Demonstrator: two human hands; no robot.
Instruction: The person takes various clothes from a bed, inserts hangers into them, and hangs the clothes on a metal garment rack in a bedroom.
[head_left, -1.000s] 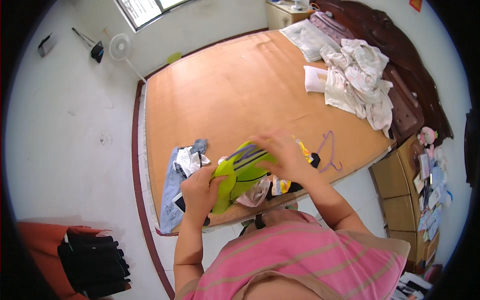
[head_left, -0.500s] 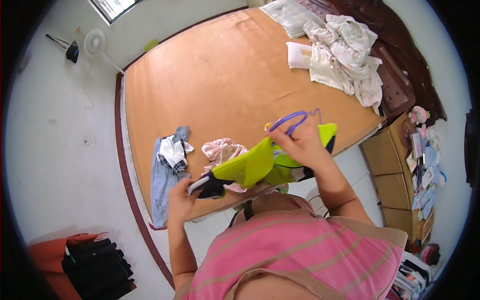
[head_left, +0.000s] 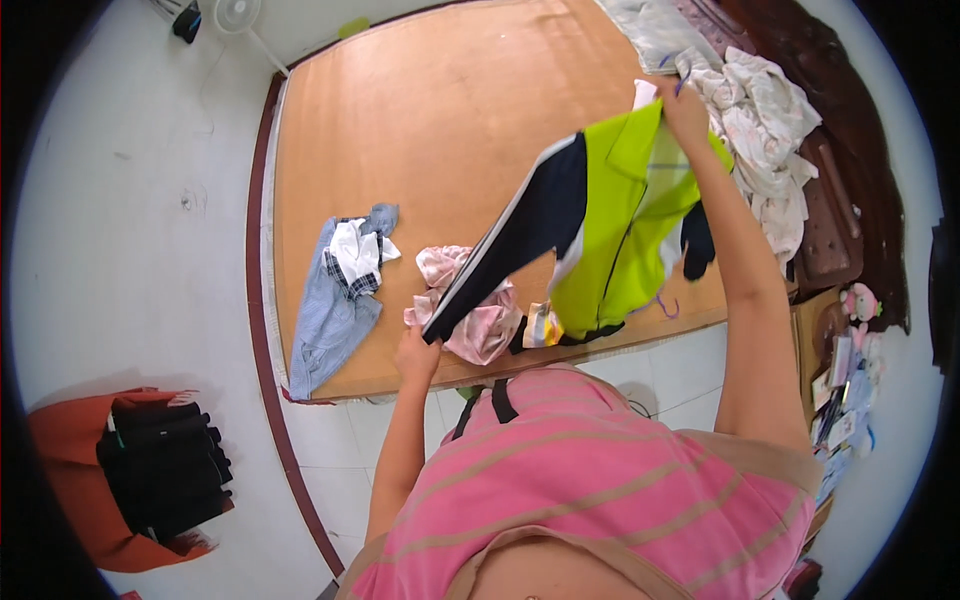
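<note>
A lime-green and navy zip jacket is stretched out above the near side of the bed. My right hand is raised at its collar, closed round a purple clothes hanger whose hook shows above the fist. Low on the left, my left hand grips the cuff of the jacket's navy sleeve, pulling it straight. Behind that sleeve lies a crumpled pink and white garment. A second purple hanger rests at the bed's near edge, partly hidden by the jacket.
Light blue jeans with a white and plaid garment lie on the bed at the left. A yellow striped item sits by the near edge. Rumpled bedding is piled far right. An orange bag of dark clothes stands lower left.
My right hand has risen away to the far right with the hanger, and the bunched jacket has opened out. My left hand has shifted right and slightly away, now on the sleeve cuff.
</note>
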